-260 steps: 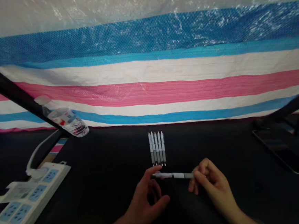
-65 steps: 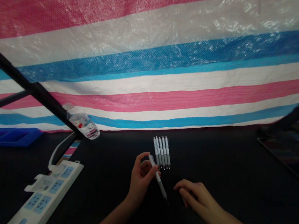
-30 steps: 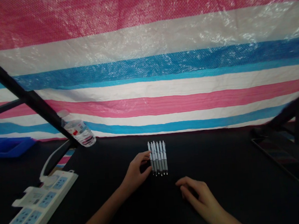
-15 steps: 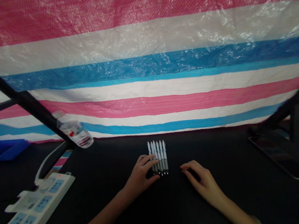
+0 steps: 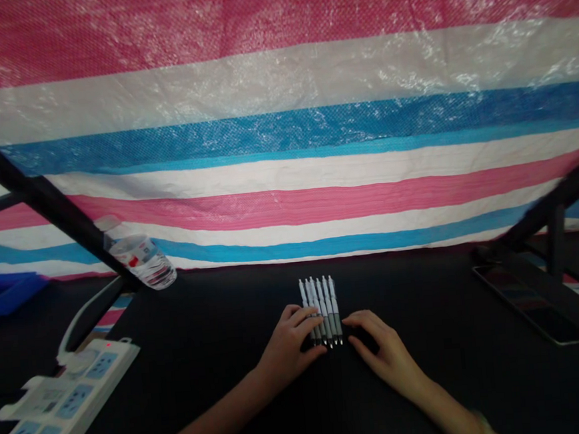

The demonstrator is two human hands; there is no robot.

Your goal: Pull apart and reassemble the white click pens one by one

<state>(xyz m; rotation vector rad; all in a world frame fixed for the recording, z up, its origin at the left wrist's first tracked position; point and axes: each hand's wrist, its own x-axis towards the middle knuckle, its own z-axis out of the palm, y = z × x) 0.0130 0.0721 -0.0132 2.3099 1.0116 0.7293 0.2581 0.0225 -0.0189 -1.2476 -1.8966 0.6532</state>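
Several white-and-grey pens (image 5: pixel 328 307) lie side by side on the black table, tips toward me, in a tight row. My left hand (image 5: pixel 294 344) is at the row's left side, its fingers stretched over the leftmost pens and its thumb apart, close to their tips. Parts of those pens are hidden under the fingers. Just right of the row is my right hand (image 5: pixel 384 346), empty, with thumb and index finger apart and the fingertips close to the rightmost pen. Whether they touch it I cannot tell.
At left lie a white power strip (image 5: pixel 77 394) with a lit red light and a blue tray (image 5: pixel 9 292). A clear plastic bottle (image 5: pixel 145 260) leans by a black bar. To the right is a phone (image 5: pixel 532 305). A striped sheet (image 5: pixel 288 204) hangs behind the black table (image 5: pixel 217 323).
The row of pens has shifted to the right along with my left hand. My right hand's fingers are now nearer to the pens, with thumb and index finger wider apart. The view has shifted slightly.
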